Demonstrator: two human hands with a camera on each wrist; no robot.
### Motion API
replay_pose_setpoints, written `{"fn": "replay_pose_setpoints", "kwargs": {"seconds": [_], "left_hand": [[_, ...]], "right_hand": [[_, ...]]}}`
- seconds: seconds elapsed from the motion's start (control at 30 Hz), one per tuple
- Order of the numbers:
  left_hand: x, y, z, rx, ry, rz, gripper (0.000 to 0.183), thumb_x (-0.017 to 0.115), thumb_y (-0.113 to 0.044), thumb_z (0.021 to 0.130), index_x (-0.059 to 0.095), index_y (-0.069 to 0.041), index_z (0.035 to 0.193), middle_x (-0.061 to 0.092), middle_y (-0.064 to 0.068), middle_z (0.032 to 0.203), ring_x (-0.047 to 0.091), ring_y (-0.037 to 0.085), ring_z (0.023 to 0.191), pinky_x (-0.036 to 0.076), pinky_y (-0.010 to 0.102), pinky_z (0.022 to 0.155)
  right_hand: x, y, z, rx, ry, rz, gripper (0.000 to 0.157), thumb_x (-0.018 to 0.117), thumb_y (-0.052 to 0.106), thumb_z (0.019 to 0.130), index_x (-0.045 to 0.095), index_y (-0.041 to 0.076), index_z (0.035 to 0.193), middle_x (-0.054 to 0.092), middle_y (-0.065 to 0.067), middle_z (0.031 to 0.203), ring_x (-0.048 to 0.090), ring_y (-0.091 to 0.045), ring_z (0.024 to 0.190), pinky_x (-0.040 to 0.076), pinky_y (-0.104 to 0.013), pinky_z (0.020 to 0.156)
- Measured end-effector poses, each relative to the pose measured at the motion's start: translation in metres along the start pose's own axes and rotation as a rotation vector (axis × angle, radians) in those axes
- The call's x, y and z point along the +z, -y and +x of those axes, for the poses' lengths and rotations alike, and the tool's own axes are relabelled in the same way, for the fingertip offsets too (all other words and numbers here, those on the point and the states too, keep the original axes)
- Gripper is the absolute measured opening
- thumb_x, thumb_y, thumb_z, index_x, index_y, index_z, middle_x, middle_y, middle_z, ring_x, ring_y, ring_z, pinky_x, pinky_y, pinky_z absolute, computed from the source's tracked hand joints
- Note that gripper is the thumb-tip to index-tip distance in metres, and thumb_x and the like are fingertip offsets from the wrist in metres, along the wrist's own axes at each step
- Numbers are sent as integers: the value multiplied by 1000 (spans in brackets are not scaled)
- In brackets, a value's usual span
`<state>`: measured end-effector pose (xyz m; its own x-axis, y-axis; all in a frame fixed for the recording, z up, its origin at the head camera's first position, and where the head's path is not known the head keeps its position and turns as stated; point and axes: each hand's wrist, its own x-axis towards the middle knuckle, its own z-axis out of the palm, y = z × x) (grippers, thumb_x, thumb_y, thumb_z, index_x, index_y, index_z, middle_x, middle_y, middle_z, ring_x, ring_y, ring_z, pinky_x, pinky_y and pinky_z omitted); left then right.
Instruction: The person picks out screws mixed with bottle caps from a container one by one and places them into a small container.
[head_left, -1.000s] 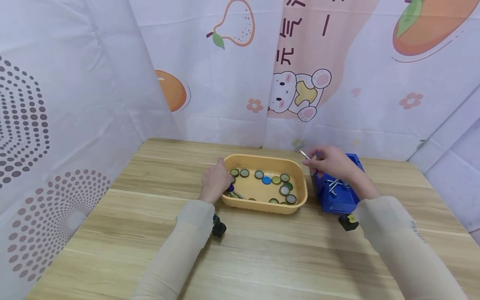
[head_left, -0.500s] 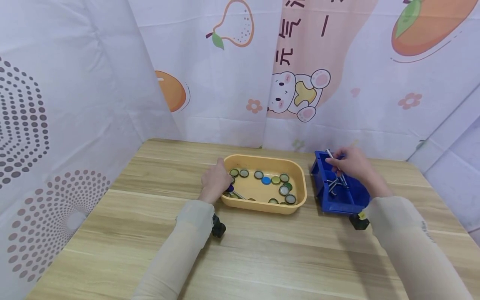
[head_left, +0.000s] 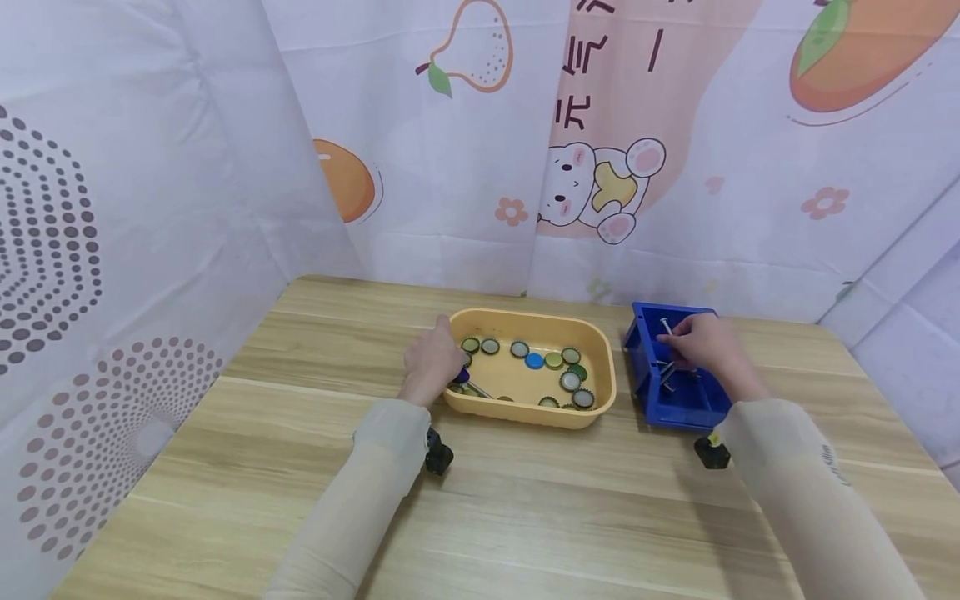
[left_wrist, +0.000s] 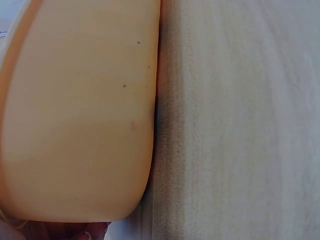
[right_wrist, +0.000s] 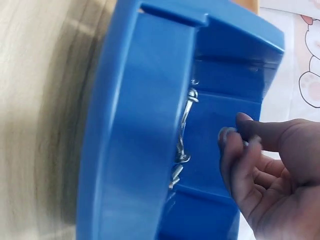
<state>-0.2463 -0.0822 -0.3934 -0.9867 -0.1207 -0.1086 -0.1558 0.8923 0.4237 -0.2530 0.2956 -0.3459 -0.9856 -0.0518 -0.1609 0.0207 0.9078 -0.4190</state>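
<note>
My left hand grips the left end of a yellow plastic basin. In the left wrist view its fingers show at the basin's end, below the wall. Inside lie several bottle caps and a bolt near that hand. Over a blue divided bin, my right hand pinches another bolt between thumb and fingertips, its head sticking up. More metal bolts lie in the bin under the hand, partly hidden by the bin's wall in the right wrist view.
Both containers stand on a wood-grain table, the bin to the right of the basin. A printed white curtain hangs right behind the table's back edge. Black wrist cameras sit under both sleeves.
My right hand has carried the bolt rightward from the gap beside the basin to above the blue bin, then lower. My left hand has stayed on the basin.
</note>
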Motion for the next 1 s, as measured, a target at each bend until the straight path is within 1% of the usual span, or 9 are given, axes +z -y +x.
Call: {"fn": "replay_pose_setpoints", "kwargs": {"seconds": [0.1,0.2,0.37,0.5,0.6,0.7,0.87,0.93,1.0], "left_hand": [[0,0,-1,3,-4,2,45,70,-25,87,48,-9,124,61,9,82,56,24,68,37,32,54],[0,1,-1,5,-3,4,45,69,-25,88,48,-9,124,61,9,82,55,24,68,37,32,54],[-2,0,-2,-2,-1,7,44,68,-24,88,48,-9,125,62,10,83,57,24,70,39,32,53],[-3,-1,-3,-11,8,2,44,67,-22,89,48,-8,126,63,10,83,57,24,69,39,32,53],[-3,-1,-3,-10,15,1,44,67,-22,89,48,-8,127,62,10,82,57,23,68,38,31,52],[-2,-2,-2,-11,19,3,45,67,-22,89,48,-9,127,62,9,81,57,23,68,38,31,52],[-3,-2,-2,-20,21,-2,44,66,-21,89,48,-9,127,61,9,81,57,23,68,38,31,53],[-3,-2,-2,-21,23,-10,46,66,-21,89,47,-9,130,61,9,81,56,23,67,38,31,52],[-4,-3,-2,-19,26,-23,49,66,-20,89,45,-9,133,61,9,81,55,23,66,37,30,52]], "right_hand": [[1,0,-1,29,22,37,31,59,22,97,65,-8,91,71,-11,68,68,-14,59,56,-34,67],[2,1,-1,29,28,39,30,59,19,96,64,-10,95,71,-14,74,70,-14,60,57,-37,69],[0,7,1,-5,-7,0,30,57,21,97,64,-8,96,68,-12,72,66,-15,60,47,-28,60],[-2,15,2,-28,-53,1,31,55,21,98,63,-8,101,63,-9,67,61,-18,60,44,-27,57],[-4,23,1,-37,-92,-17,31,54,24,98,62,-6,100,59,-8,66,56,-20,63,42,-28,56],[-6,31,1,-48,-128,-33,32,54,26,98,63,-5,100,61,-11,75,56,-24,69,42,-31,58],[-9,49,2,-76,-189,-59,32,55,28,96,66,-2,101,68,-22,95,61,-30,79,48,-40,65],[-10,56,2,-94,-200,-68,31,56,28,95,66,-1,99,69,-23,98,63,-31,80,49,-40,64],[-10,64,2,-115,-204,-79,31,58,30,94,67,0,98,70,-23,98,63,-32,81,48,-37,63]]}}
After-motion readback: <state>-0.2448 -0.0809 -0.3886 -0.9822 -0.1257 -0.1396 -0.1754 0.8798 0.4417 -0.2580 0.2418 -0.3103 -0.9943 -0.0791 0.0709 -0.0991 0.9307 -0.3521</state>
